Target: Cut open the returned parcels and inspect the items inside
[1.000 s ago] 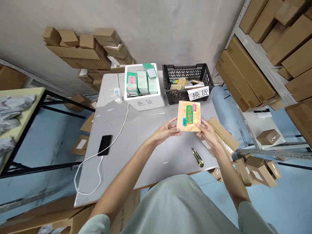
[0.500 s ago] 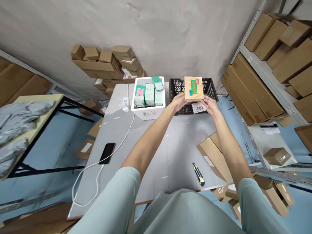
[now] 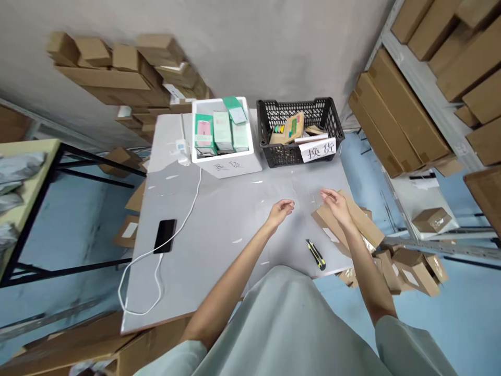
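L hand (image 3: pixel 281 211): empty, fingers loosely curled, over middle of grey table (image 3: pixel 219 219). R hand (image 3: pixel 337 204): likewise empty, fingers extended & slightly bent, at near edge of view over cardboard carton (image 3: pixel 327 218); contact w/ carton can't be confirmed from this angle.

Flat box w/ green panel (image 3: pixel 294 127): inside black crate (image 3: pixel 278 156), tilted, resting among other packs. Crate at far R of table, white handwritten sign (image 3: pixel 318 151) on its front. Adj. on L: white foam box (image 3: pixel 235 167), holding green-and-white cartons (image 3: pixel 222 130), one lying askew on top.

Box cutter (image 3: pixel 315 255), blk/yellow, on table btwn the forearms, near front edge. Phone (image 3: pixel 165 235) at table's L side, white cable (image 3: pixel 201 177) crossing it.
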Motion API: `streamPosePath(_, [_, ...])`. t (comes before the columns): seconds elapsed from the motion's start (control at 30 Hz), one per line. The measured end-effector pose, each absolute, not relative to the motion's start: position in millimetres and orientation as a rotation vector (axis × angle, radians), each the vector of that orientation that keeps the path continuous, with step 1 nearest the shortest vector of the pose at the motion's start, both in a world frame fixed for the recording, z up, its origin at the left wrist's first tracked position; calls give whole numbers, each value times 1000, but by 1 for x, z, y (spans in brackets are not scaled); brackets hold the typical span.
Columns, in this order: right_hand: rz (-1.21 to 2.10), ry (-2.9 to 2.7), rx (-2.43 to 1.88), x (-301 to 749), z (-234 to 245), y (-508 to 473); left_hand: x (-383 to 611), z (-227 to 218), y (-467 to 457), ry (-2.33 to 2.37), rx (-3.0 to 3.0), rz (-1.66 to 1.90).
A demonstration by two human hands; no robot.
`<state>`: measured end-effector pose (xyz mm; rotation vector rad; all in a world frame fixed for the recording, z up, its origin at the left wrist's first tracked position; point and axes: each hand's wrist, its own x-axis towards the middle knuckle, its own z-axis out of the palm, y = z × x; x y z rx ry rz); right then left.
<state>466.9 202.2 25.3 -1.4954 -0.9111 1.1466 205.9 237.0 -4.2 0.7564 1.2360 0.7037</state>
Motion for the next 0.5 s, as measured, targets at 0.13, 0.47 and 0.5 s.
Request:
streamPosePath(0.13, [939,-844,-1670,475,14,78,208,-30,173,1241,834,652])
streamPosePath(0.47, [240,-359,-2144,503,-44,-77,306,-53,180,1225,1302,573])
streamPosePath(0.5, [327,-341,-2123,505,-49,-73,317,-53,188,1186,1398,541])
